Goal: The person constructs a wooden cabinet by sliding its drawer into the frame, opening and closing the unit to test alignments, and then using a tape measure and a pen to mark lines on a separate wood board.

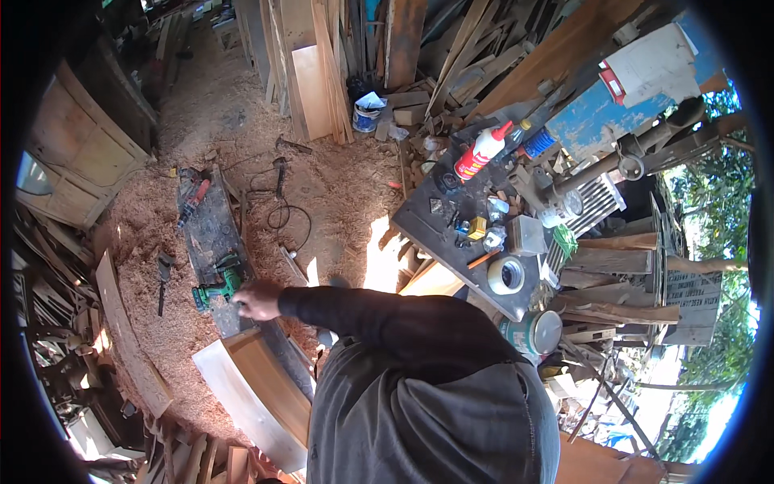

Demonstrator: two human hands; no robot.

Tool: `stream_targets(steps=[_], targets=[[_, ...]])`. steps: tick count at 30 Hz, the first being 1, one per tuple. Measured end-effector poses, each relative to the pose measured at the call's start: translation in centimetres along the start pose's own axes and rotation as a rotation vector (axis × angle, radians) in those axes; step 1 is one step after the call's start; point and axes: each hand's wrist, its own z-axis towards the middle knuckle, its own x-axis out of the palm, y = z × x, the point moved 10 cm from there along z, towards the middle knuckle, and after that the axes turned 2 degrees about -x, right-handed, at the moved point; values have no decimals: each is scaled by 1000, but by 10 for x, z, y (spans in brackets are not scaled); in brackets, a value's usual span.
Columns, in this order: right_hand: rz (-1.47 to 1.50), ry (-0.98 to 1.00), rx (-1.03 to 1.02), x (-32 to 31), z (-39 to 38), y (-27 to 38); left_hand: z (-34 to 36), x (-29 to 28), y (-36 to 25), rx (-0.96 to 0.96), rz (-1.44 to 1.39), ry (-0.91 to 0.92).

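Observation:
My right arm in a dark sleeve reaches left across the view. My right hand (258, 300) is over the dark bench plank (211, 234), its fingers bunched together beside a green cordless drill (216, 290). What they hold, if anything, is hidden. Another green tool (227, 262) lies against the drill. Nearer to me, a wooden piece (246, 395) with a pale face and a brown inner side rests on the plank's near end. At its lower end, what looks like my left hand (256, 465) shows in part at the picture's edge; its fingers are unclear.
A red drill (193, 202) lies on the plank's far end. Wood shavings cover the floor, with a corded tool (280, 173) and a long board (125, 331). At right, a dark table (419, 214) holds a red-and-white glue bottle (482, 152) and a tape roll (506, 275).

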Motion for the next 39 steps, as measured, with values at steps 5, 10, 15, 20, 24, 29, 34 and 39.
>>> stream_targets(steps=[5, 10, 15, 20, 24, 29, 34, 39], targets=[[-445, -521, 545, -254, -181, -114, 40, 19, -97, 241, 55, 57], [-814, -714, 969, -390, -291, -175, 63, 35, -218, 534, 93, 63], [-802, -508, 1146, -380, -348, -229, 67, 52, -290, 697, 146, 128], [-835, -565, 1222, -382, -356, -242, 69, 40, -328, 789, 177, 137], [-833, -661, 1228, -378, -379, -266, 75, 37, -340, 837, 202, 210], [-891, -541, 1243, -390, -368, -265, 69, 74, -340, 629, 226, 450], [-935, -638, 843, -412, -307, -149, -20, 108, -404, 1397, -201, 603], [-705, -603, 352, -384, -242, 24, -141, 158, -518, 1206, -256, 311]])
